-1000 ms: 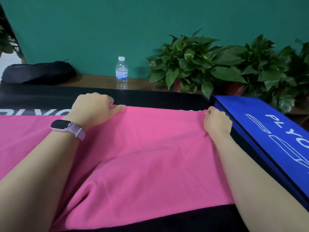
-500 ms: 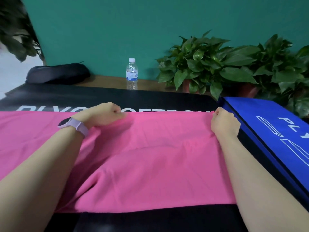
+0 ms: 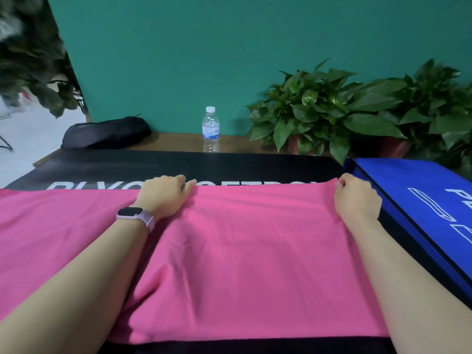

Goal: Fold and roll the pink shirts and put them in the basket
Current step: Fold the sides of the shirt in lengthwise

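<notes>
A pink shirt (image 3: 250,251) lies spread flat across a black mat (image 3: 178,167), running off the left edge of the view. My left hand (image 3: 163,195), with a watch on its wrist, grips the shirt's far edge near the middle, fingers curled over the fabric. My right hand (image 3: 355,198) pinches the shirt's far right corner, next to a blue mat (image 3: 421,200). No basket is in view.
A water bottle (image 3: 211,129) stands on the wooden ledge behind the mat. A black bag (image 3: 107,132) lies at the back left. Potted plants (image 3: 344,111) fill the back right. The blue mat slopes along the right side.
Both hands have carried the shirt's far edge away from me, and the fabric lies flatter. The view has shifted so that everything sits further right and lower.
</notes>
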